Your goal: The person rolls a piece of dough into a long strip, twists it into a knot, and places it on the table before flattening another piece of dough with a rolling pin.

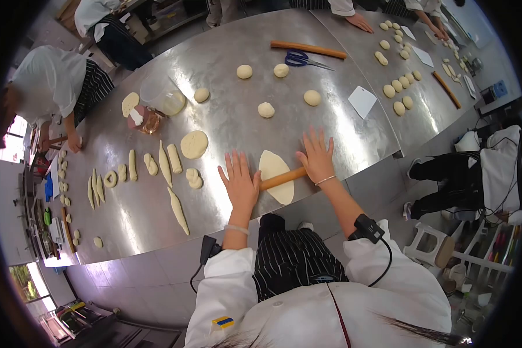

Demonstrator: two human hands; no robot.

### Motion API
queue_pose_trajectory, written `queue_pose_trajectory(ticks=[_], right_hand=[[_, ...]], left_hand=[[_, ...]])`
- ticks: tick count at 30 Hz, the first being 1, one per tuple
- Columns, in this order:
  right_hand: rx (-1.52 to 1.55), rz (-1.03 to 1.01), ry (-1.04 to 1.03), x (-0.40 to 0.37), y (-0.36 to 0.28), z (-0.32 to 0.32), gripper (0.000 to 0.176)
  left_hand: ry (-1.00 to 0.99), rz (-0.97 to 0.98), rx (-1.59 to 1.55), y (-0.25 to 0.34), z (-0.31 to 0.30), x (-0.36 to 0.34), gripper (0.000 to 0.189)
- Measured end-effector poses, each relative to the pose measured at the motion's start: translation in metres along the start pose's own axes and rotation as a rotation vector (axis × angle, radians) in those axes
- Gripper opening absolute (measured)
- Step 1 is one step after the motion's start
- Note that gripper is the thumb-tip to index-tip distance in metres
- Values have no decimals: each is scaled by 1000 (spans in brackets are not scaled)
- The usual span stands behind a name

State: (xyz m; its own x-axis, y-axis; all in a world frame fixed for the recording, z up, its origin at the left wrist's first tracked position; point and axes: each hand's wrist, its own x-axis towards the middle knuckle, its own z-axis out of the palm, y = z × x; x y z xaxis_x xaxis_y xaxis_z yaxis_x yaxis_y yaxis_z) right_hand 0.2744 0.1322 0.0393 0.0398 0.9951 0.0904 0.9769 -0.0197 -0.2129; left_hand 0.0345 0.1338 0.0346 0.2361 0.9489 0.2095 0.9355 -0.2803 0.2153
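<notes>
A wooden rolling pin lies across a flat, pointed oval of dough near the table's front edge. My left hand rests on the pin's left end, palm down with the fingers spread. On the right end lies my right hand, also flat with fingers stretched out. To the left of my left hand are a knotted dough piece, a round flat dough disc and a long tapered dough strip. Several dough balls sit beyond my hands.
The steel table also bears blue-handled scissors, another rolling pin, a white scraper and a clear plastic tub. Several shaped dough pieces line the left. A co-worker leans in at the left; others stand across the table.
</notes>
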Motion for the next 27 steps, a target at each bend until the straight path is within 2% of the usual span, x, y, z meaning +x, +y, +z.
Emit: queue_pose_trajectory(ticks=[2, 4, 7, 11, 14, 19, 27], right_hand=[[-25, -24, 17, 6, 3, 7, 64], [-9, -66, 53, 2, 6, 12, 61], [-96, -96, 45, -26, 9, 14, 59], [-104, -121, 25, -64, 12, 5, 57], [-11, -79, -10, -92, 12, 2, 61], [42, -122, 6, -117, 18, 0, 74], [45, -158, 0, -144, 26, 12, 77]], left_hand=[[54, -26, 32, -3, 2, 3, 72], [-44, 73, -67, -1, 2, -2, 69], [-102, 129, -55, 5, -2, -24, 67], [-118, 97, -75, 18, -8, -59, 70], [-29, 108, -50, 28, -10, -86, 73], [-49, 75, -59, 36, -7, -117, 78], [-56, 15, -13, 45, 9, -155, 78]])
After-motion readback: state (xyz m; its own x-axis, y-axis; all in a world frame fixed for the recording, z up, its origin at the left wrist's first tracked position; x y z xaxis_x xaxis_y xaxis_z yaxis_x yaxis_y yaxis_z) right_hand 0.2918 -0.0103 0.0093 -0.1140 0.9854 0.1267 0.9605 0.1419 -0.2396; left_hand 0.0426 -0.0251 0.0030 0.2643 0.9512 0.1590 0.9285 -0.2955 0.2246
